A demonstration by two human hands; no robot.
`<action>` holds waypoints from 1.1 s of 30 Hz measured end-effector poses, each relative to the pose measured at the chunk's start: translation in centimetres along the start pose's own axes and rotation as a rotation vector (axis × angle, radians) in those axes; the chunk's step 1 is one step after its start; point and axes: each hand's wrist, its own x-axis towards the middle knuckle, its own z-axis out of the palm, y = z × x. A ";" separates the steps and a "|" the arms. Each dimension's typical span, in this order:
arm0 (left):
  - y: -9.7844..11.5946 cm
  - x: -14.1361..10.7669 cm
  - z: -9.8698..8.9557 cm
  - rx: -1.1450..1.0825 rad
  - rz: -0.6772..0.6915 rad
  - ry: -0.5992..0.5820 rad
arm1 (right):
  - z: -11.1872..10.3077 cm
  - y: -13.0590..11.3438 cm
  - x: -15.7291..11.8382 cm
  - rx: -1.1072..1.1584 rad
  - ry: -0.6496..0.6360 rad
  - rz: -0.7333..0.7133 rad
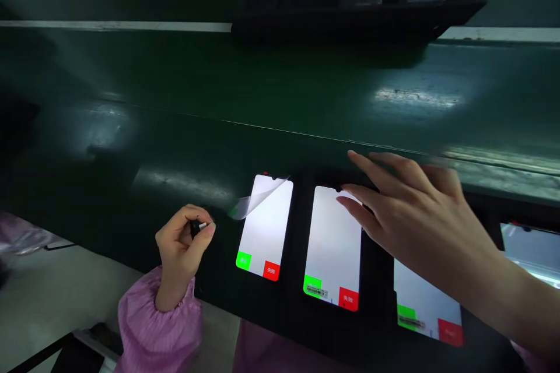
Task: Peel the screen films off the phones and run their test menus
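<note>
My left hand (pixel 184 242) is closed around a small black stick-like thing with a white tip (pixel 202 225), most of it hidden by the fingers. Just right of it lies a phone (pixel 265 233) with a lit white screen; clear film (pixel 251 201) lifts off its upper left corner. A second lit phone (pixel 335 239), with a barcode sticker low on its screen, lies beside it. Over that phone's top right corner is my right hand (pixel 402 198), fingers apart, with nothing visible in them. My right forearm covers part of a third lit phone (pixel 426 309).
Another phone (pixel 534 250) lies at the right edge, cut off by the frame. A black divided tray (pixel 359 17) stands at the back, with flat grey pieces in some compartments. The dark green bench (pixel 175 81) ends at a front edge on the lower left.
</note>
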 end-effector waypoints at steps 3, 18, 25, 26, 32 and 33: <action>-0.1 0.0 0.1 -0.006 0.000 0.005 | -0.7 0.4 -0.7 -0.010 -0.039 0.068; -0.4 0.3 0.4 0.021 0.076 0.062 | 1.1 -0.5 0.9 0.249 -0.085 0.140; -0.4 0.2 0.3 0.047 0.053 0.050 | 0.1 0.6 -0.5 0.180 -0.106 0.169; -0.4 0.2 0.3 0.048 0.054 0.051 | 0.0 0.9 -0.8 0.174 -0.110 0.174; -0.8 0.1 0.1 0.032 0.092 0.046 | -0.5 2.0 -2.1 0.129 -0.072 0.199; -0.9 0.0 0.1 0.030 0.097 0.049 | -0.6 1.9 -2.1 0.126 -0.074 0.197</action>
